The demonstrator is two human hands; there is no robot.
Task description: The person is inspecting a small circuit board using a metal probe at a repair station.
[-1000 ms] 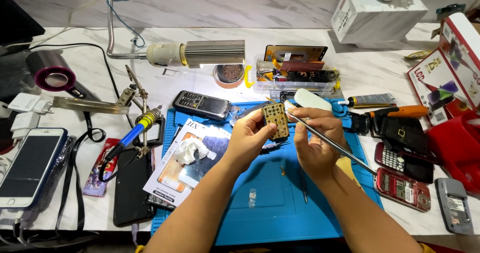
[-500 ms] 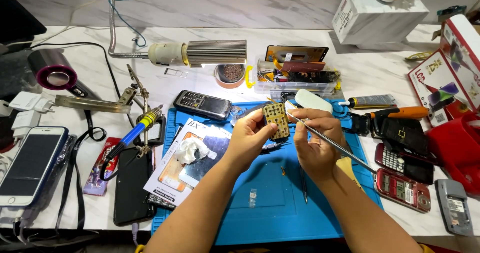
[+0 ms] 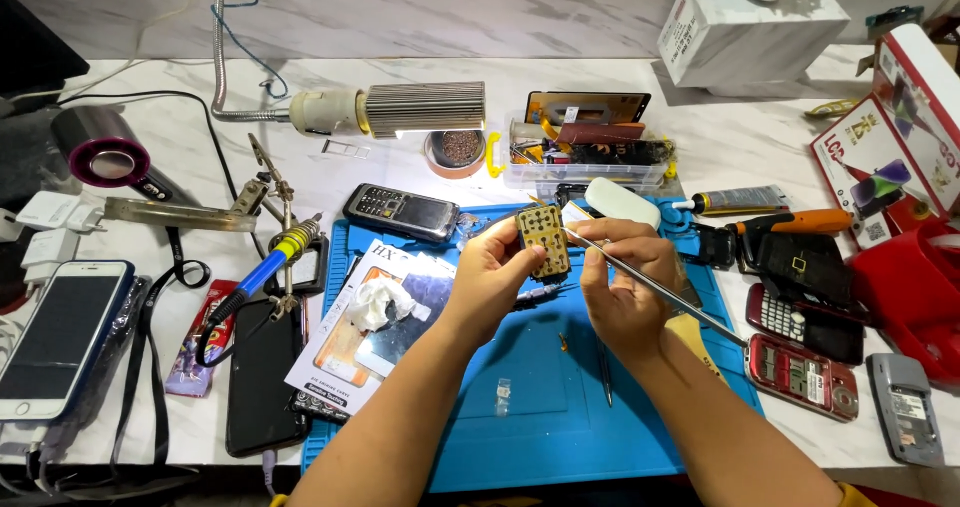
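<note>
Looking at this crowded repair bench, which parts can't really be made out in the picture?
- Head view: the tweezers tip, where it meets the small circuit board, is too small to see.
- The board's lower edge is hidden by the left hand fingers.
- The right hand covers part of the blue mat.
- The white phone and the red box are cut off by the picture's edges.
- The parts in the clear tray are too small to tell apart.

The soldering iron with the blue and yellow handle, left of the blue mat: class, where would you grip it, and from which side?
Probably grip the soldering iron on its blue handle, coming from the lower left, where its cord trails. The yellow end and metal tip point up-right toward the clip stand, so a hand from there meets the tip first.
</note>
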